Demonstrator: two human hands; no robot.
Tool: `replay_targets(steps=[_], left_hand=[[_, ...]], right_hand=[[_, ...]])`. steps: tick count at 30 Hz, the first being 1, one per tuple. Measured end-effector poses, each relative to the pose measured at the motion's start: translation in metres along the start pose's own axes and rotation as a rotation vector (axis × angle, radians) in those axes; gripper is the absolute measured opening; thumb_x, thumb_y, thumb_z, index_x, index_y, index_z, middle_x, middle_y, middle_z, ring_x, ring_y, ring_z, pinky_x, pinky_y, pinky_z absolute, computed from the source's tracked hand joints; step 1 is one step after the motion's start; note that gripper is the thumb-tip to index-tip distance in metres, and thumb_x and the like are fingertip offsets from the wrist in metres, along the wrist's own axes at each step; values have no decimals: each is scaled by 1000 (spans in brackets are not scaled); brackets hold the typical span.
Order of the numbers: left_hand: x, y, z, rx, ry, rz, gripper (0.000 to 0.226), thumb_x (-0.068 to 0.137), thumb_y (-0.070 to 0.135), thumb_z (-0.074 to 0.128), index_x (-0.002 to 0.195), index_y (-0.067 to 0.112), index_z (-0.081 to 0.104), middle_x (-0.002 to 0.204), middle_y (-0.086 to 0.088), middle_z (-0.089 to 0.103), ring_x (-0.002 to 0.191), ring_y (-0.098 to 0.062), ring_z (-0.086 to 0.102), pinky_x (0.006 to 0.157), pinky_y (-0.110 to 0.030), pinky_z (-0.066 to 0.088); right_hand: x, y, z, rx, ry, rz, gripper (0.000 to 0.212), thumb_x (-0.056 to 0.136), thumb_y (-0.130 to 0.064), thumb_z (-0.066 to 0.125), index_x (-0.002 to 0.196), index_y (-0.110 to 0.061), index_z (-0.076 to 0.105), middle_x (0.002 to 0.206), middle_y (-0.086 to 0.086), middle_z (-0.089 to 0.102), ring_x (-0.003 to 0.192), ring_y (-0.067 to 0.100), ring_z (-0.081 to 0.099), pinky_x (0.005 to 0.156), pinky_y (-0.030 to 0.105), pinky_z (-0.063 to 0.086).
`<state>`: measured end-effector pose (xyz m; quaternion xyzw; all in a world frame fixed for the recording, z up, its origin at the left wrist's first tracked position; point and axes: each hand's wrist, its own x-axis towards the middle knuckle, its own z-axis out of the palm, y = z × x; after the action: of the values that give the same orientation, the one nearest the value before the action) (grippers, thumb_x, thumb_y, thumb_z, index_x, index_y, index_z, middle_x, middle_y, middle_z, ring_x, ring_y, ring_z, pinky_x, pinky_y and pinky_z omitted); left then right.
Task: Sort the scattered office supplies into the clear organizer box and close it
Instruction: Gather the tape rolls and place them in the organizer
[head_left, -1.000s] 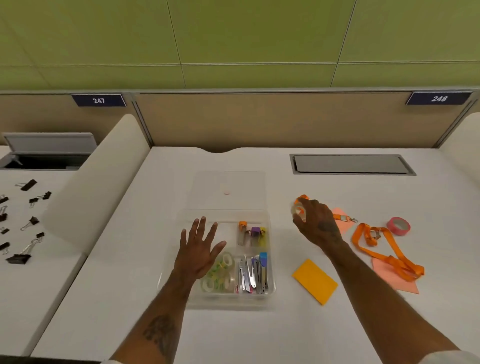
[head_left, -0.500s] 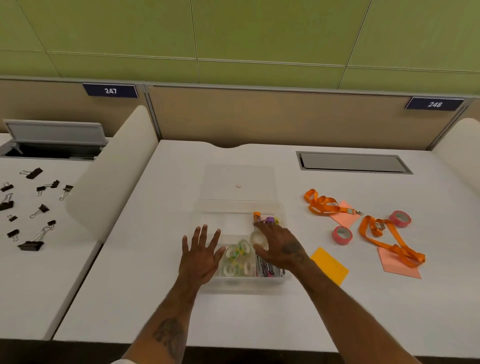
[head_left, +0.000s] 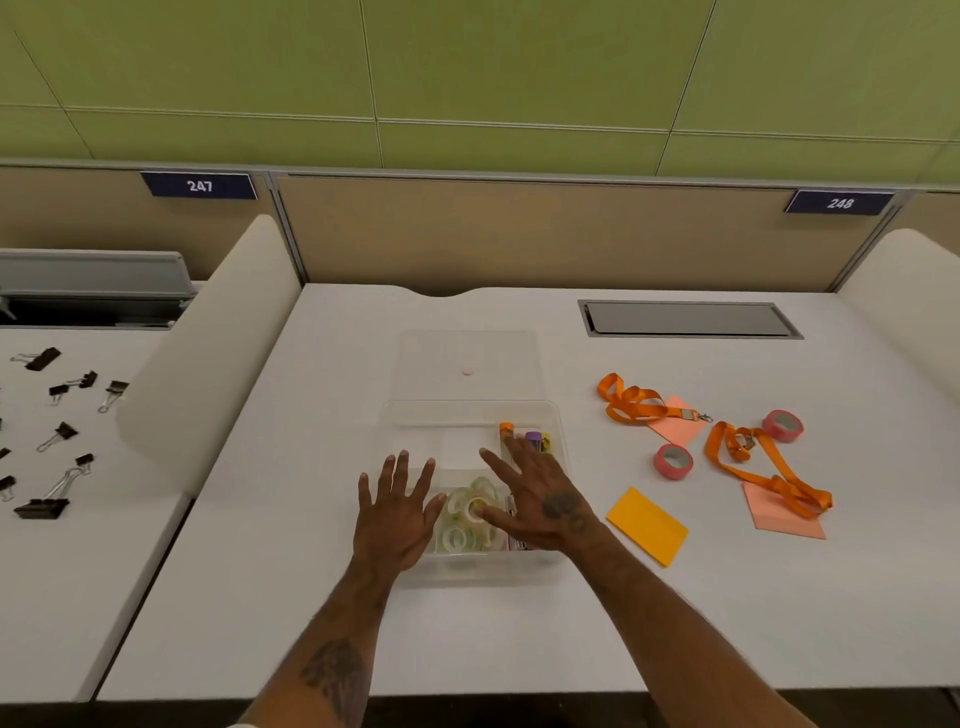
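At centre frame, the clear organizer box (head_left: 470, 415) sits on the white desk (head_left: 322, 597) with its lid (head_left: 467, 364) laid flat behind it. Clear tape rolls (head_left: 467, 512) fill its lower-left compartment; glue sticks (head_left: 524, 439) lie upper right. Both the left hand (head_left: 395, 512) and the right hand (head_left: 535, 499) hover over the box with fingers spread, holding nothing. Right of the box lie pink tape rolls (head_left: 673, 461), orange lanyards (head_left: 631, 402) and a yellow sticky pad (head_left: 647, 525).

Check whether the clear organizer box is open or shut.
Open: the clear plastic organizer box has its transparent lid lying flat behind it, contents exposed.
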<state>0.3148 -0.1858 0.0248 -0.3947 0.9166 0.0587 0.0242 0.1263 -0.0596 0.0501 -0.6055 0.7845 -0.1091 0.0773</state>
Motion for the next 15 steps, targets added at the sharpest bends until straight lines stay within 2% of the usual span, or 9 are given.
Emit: replay_targets(steps=[3,6,9,11,15], left_hand=[[1,-1,3,11,-10,10,82,87,65,-15,152,31,22,159,-11,24,147,-31,21,115,-59,13],[0,1,0,7,-8,0,80,92,62,-9,147,27,37,152,-15,38,141,-35,35,110,-62,24],[1,1,-2,15,-9,10,81,91,63,-9,148,26,34,153,-15,36,141,-35,33,110,-62,24],[3,2,-3,-10,14,17,82,92,64,-7,146,24,39,150,-17,40,139,-37,37,107,-64,27],[11,4,1,-9,14,36,90,79,72,-21,153,31,11,162,-11,12,149,-31,9,116,-59,8]], right_hand=[[-1,7,-3,-58,-16,43,85,83,-79,30,151,-41,-1,161,6,-14,149,27,-14,119,50,1],[-4,14,-7,-65,-12,84,86,81,-82,24,151,-41,-3,161,5,-16,148,25,-17,119,53,-1],[-5,23,-12,-68,-3,127,87,80,-84,20,151,-40,-6,161,6,-15,148,24,-18,119,54,-1],[-7,29,-15,-73,13,144,86,80,-84,19,151,-41,-4,162,6,-13,148,24,-17,119,54,0],[-11,42,-18,-86,27,183,86,79,-84,15,151,-39,-1,162,7,-12,148,26,-16,118,55,-1]])
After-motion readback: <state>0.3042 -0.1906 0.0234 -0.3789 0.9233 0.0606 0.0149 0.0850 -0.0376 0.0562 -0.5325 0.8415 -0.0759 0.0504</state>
